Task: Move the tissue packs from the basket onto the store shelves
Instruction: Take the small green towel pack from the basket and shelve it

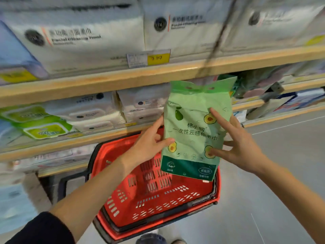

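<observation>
A green tissue pack with avocado pictures and a dark green bottom band is held upright above the red basket. My left hand grips its left edge, thumb on the front. My right hand holds its right side with fingers spread across the front. The basket stands on the floor below, and no other pack shows inside it. The pack's top reaches the level of the wooden shelf in front of me.
White tissue packs fill the upper shelf, with a yellow price tag on its edge. Lower shelves hold white packs and green-lidded wipes. Grey floor opens to the right. A shoe tip shows at the bottom.
</observation>
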The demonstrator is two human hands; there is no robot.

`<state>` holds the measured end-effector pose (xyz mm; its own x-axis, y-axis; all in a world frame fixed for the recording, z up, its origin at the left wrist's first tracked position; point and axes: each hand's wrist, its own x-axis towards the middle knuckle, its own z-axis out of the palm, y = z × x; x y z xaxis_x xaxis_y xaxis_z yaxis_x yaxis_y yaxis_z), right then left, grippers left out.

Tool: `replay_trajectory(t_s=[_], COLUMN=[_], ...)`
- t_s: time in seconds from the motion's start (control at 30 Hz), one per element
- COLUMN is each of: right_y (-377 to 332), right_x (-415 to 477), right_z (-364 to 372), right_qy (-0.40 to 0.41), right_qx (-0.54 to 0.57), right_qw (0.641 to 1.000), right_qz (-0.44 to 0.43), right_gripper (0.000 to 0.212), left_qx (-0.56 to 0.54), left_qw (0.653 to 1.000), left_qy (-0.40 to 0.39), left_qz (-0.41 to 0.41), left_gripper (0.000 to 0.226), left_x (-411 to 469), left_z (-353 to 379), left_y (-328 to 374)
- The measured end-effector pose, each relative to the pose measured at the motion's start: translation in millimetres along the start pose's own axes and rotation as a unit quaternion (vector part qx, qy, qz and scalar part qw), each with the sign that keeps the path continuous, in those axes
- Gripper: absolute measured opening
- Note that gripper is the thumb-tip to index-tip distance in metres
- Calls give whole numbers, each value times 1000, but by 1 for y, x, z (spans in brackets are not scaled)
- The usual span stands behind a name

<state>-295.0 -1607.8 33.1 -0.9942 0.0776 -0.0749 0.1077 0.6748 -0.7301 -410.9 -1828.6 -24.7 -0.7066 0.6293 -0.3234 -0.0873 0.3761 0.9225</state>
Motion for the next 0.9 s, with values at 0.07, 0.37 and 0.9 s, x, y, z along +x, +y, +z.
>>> replay_trajectory(t_s=[0.07, 0.37, 0.9], right_y=[-20, -108, -301], right_x=[2, -5, -33], right_z=[-24, -126, -315], right_qy=[17, -20, 134], right_qx=[-3, -33, -39], right_qw=[1000, 999, 973], right_qz=[-10, -29, -186], right_gripper=[98, 93, 93], left_qx=[6, 0, 91], left_qw=[1000, 999, 964], left_qy=[-5, -31, 104], left_qz=[14, 22, 227], left_gripper=[84, 107, 115], left_x=[-9, -78, -166], left_z=[-10, -14, -67], left_y=[37, 168, 427])
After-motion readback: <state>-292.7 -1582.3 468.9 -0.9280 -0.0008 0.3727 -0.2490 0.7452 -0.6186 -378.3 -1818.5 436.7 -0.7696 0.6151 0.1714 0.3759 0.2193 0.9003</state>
